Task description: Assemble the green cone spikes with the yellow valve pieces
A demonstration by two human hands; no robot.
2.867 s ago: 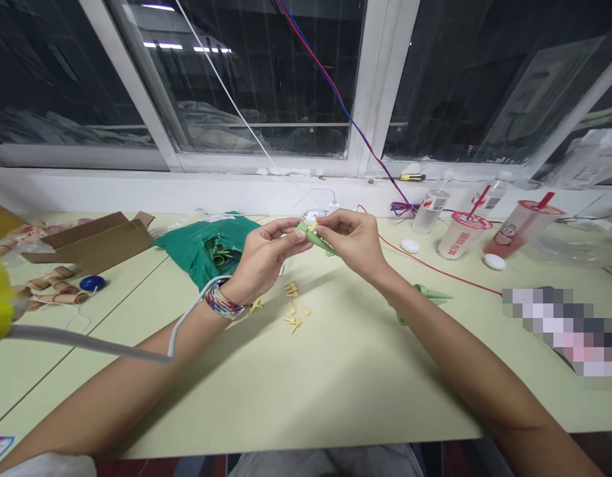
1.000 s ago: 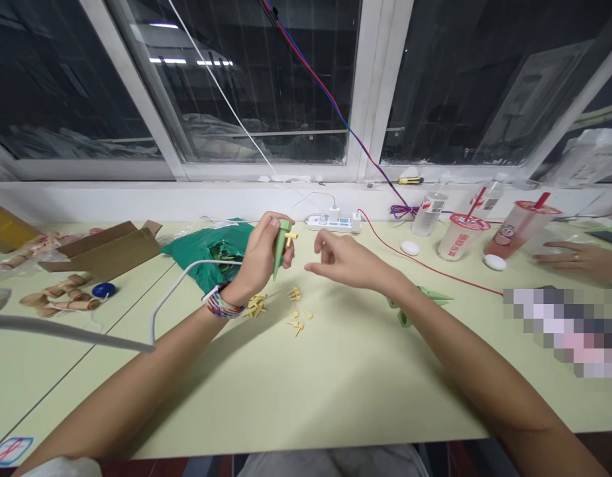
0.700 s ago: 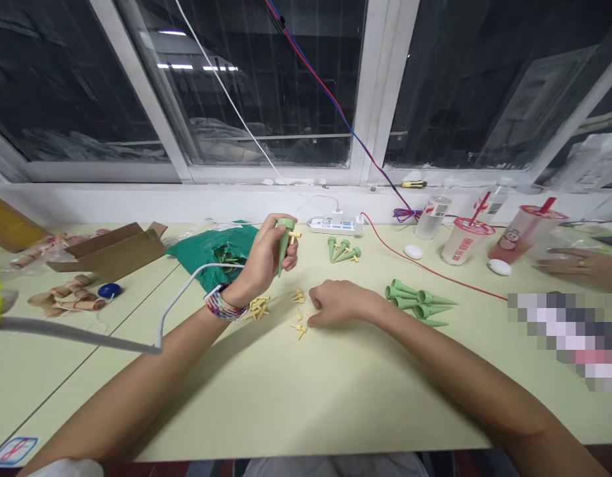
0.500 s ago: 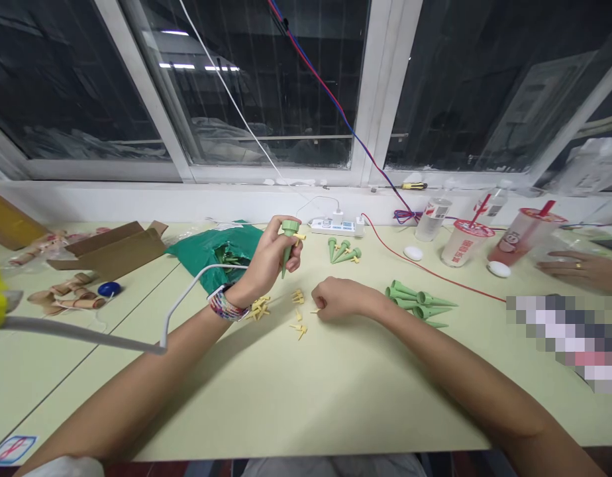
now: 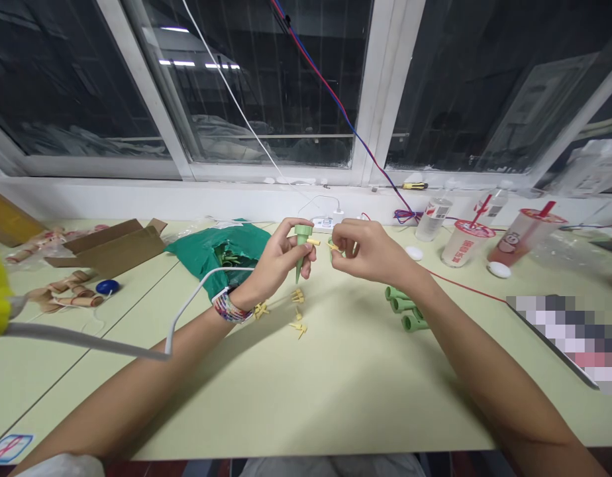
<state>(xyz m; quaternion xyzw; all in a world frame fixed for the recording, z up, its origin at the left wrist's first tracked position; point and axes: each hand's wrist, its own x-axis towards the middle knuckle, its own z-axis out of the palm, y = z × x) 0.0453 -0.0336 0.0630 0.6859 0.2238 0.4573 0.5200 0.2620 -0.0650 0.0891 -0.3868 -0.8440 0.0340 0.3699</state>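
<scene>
I log: left hand [image 5: 280, 257] grasps spike [image 5: 302, 231], one peg [image 5: 314, 242] apparently seated | right hand [image 5: 366, 250] pinches second peg [image 5: 332, 247] | left over: near loose pegs [image 5: 299, 327], right spikes [image 5: 398, 305]

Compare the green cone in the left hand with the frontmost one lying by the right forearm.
Pose: held cone near upright, tip down; table cone on its side, open end toward picture left.
Fitting: held cone has a yellow piece jutting from its side; table cone shows none where visible.
Tip: held cone's shows; table cone's is hidden by the forearm.
Both are green.
</scene>
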